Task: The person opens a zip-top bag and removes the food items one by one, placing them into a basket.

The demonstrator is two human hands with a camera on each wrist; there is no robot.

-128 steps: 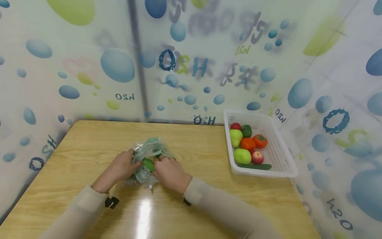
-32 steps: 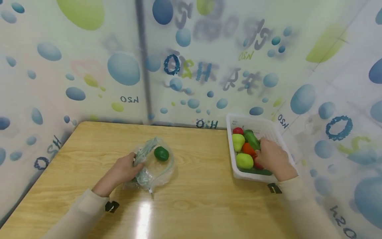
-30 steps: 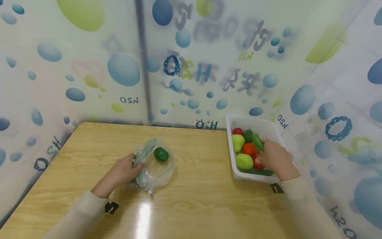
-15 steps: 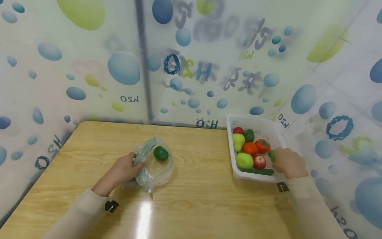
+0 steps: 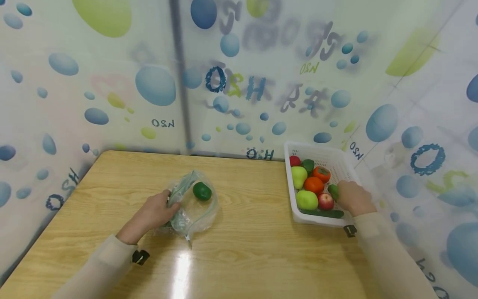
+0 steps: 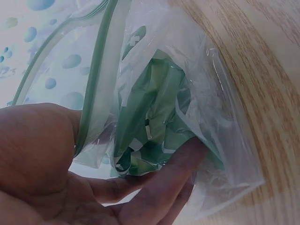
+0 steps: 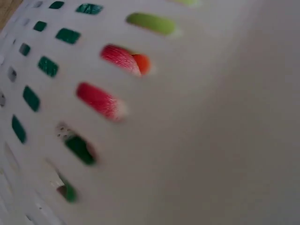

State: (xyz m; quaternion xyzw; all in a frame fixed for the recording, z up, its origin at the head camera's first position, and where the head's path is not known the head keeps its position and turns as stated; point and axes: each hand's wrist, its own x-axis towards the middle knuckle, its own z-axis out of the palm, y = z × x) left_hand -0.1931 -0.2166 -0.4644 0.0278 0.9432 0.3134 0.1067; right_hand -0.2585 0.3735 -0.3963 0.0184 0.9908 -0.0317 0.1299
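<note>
My left hand [image 5: 151, 214] pinches the edge of a clear plastic zip bag [image 5: 192, 218] with a green strip along its mouth. A glossy dark green, rounded vegetable [image 5: 202, 191] shows within the bag's outline. In the left wrist view, fingers [image 6: 164, 183] press against the bag's crumpled green part [image 6: 154, 103]. Over at the right, my right hand [image 5: 352, 197] reaches into a white plastic basket [image 5: 291, 199] and grips an elongated green vegetable [image 5: 333, 191], partly hidden by the fingers. The basket's wall blocks most of the right wrist view.
Inside the basket lie a green pear [image 5: 298, 177], a green apple [image 5: 307, 200], a red apple [image 5: 326, 202], a tomato [image 5: 314, 185], a persimmon [image 5: 321, 174], a cucumber [image 5: 323, 213] and a red item [image 5: 294, 161]. The wooden table [image 5: 246, 249] meets patterned walls.
My right hand has gone from the bag to the basket with the green vegetable, then lowered it at the basket's right side. The persimmon and nearby produce shifted slightly left. My left hand stays.
</note>
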